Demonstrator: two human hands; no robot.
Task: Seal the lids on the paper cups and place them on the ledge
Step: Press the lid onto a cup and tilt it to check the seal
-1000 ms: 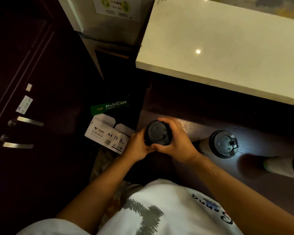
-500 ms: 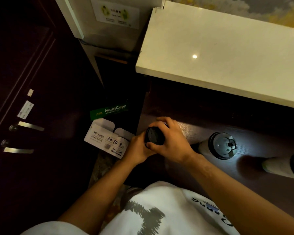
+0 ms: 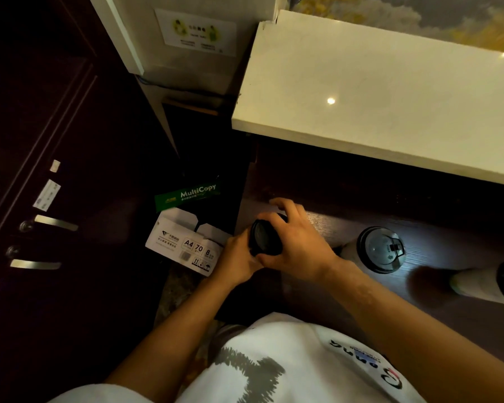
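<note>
Paper cup (image 3: 264, 242) black-lidded, tilted, gripped by left hand (image 3: 239, 261), right hand (image 3: 298, 245).

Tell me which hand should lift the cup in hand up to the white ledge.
Probably the right hand: its grip already wraps the black plastic lid of the paper cup from above, and it is on the side nearer the white stone ledge. The left hand only steadies the cup from below.
</note>
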